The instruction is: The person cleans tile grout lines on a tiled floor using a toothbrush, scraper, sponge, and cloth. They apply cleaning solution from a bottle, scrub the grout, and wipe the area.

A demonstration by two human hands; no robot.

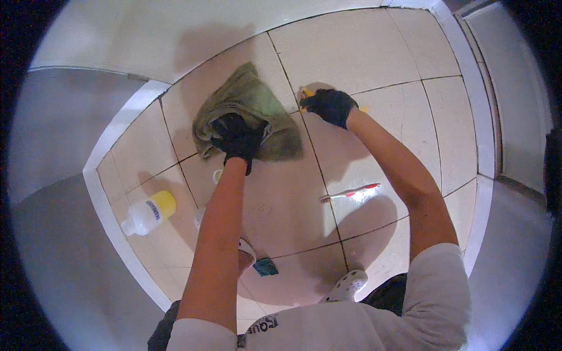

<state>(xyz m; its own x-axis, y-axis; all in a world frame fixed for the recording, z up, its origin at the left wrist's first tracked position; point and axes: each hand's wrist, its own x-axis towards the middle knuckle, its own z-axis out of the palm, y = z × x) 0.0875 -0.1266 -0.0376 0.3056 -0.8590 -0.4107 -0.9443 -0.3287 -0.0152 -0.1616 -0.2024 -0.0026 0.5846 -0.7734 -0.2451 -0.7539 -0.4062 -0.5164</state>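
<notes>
left hand (237,137) fingers grip green cloth (249,111); right hand (331,106) hides most of a yellow tool (305,93).

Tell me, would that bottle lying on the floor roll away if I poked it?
Probably: the bottle looks round and lies on its side on smooth tiles. It looks like plastic, so likely light and hard to break.

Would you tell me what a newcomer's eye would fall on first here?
Two black-gloved hands on the pale tiled floor: the left hand grips a green cloth, the right hand holds something yellow at a grout line. A toothbrush lies below, a yellow-and-white bottle at left.
</notes>
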